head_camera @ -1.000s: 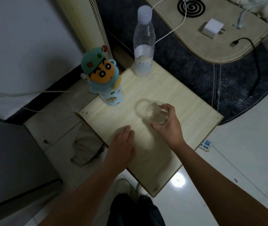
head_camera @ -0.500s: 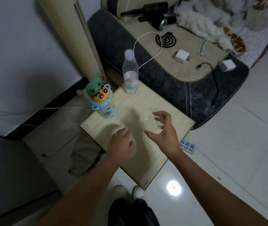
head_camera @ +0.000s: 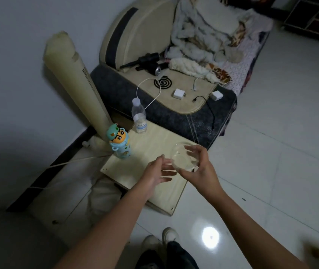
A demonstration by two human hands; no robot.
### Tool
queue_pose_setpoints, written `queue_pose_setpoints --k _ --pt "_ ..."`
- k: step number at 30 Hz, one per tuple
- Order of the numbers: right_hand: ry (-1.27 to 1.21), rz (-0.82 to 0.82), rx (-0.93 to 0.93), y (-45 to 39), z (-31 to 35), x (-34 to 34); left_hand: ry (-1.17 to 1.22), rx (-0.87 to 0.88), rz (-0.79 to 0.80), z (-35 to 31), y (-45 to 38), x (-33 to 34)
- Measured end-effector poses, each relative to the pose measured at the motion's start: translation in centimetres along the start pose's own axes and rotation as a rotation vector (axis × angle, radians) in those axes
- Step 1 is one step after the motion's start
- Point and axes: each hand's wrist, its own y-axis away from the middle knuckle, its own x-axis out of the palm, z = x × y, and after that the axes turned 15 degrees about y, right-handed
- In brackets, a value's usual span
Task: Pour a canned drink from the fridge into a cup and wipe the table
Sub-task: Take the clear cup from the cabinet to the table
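1. The right hand [head_camera: 198, 171] grips a clear glass cup [head_camera: 185, 156], round and smooth-walled, with fingers curled over its far rim and thumb on the near side; the cup is lifted above the right part of the table.
2. The left hand [head_camera: 155, 171] hovers just left of the cup, palm turned toward it, fingers straight and slightly spread; whether the fingertips touch the glass cannot be told.
3. The table [head_camera: 151, 150] is a low rectangular board of pale wood-grain laminate with a raw edge at its near corner.
4. At the far edge stands a water bottle [head_camera: 139, 118] of thin clear plastic with a white cap and a pale label; the label's print is too small to read.
5. At the left edge stands a cartoon bottle [head_camera: 120, 141], glossy plastic, light blue with small printed figures, topped by a yellow-faced character head in a green cap. No writing on it is legible.
6. Behind it leans a cream tower fan [head_camera: 77, 84], tall and tapering, with a slatted grille.
7. Far of the table lies a dark grey, speckled fabric seat [head_camera: 135, 101] with a beige cushion carrying a black spiral coil [head_camera: 162, 82], two white cube chargers [head_camera: 178, 93] with cables, and fluffy white bedding [head_camera: 203, 41].
8. The floor [head_camera: 281, 152] is glossy white tile, reflecting a lamp.
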Motion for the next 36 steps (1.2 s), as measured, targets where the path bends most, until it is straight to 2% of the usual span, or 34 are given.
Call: queue_pose_setpoints --k 6,13,23,36 --pt "-0.002 -0.170 0.061 5.7 1.1 -2.5 -0.083 -0.012 0.171 1.2 4.1 2.0" --pt "-0.048 -0.349 0.224 13.2 -0.4 -5.0 -0.269 -0.098 0.328 5.1 7.3 5.8" --pt "-0.092 -0.672 0.551 29.6 -4.0 -8.7 -0.532 -0.269 0.558 16.7 14.8 12.7" --pt "-0.151 -1.063 0.928 51.3 -4.8 -8.4 -0.884 -0.483 0.899 32.6 27.8 15.8"
